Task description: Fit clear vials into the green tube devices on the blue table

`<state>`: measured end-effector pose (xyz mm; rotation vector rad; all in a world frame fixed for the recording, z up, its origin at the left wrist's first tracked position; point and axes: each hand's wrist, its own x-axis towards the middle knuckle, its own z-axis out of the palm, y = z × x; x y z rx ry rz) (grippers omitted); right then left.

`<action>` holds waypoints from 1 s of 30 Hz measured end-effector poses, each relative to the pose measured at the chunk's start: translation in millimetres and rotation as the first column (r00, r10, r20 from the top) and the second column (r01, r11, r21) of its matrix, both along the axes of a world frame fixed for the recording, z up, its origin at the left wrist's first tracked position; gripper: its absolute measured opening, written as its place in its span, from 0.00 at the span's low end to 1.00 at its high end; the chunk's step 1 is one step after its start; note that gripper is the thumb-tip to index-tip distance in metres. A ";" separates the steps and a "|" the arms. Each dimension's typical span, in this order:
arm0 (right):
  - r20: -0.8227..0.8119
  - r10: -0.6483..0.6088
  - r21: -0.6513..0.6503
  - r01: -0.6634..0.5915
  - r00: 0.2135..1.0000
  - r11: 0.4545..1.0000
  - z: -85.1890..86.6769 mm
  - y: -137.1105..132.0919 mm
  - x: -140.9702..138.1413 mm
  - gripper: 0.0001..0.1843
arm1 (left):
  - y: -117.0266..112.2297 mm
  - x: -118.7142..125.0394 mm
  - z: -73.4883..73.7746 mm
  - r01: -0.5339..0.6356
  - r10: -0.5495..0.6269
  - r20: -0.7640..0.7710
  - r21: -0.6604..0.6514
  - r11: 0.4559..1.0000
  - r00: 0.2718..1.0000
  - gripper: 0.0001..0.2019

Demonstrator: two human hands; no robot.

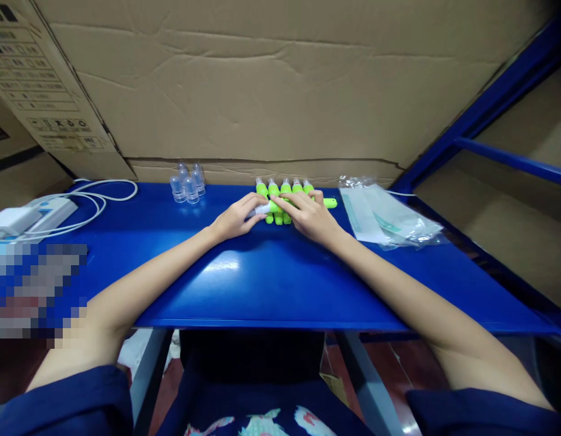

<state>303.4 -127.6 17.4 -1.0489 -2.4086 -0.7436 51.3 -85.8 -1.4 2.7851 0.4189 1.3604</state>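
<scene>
Several bright green bottles (284, 189) with pale spray tops lie side by side on the blue table (271, 284), near its far edge. One more green bottle (330, 203) lies crosswise over them. My left hand (237, 217) pinches the white end of that crosswise bottle. My right hand (307, 215) rests on top of the row with fingers curled over the same bottle. Both hands touch the green bottles.
Several clear plastic caps (188, 183) stand to the left of the bottles. Clear plastic bags (389, 219) lie to the right. A white charger with looped cable (44, 212) sits far left. A cardboard wall (280, 85) backs the table; a blue frame (489, 106) runs at right.
</scene>
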 end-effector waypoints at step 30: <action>-0.021 0.022 -0.151 -0.025 1.000 0.988 -4.6 -1.8 -8.6 0.29 | -0.5 5.5 -2.6 -0.015 0.015 0.001 -0.029 0.999 1.000 0.19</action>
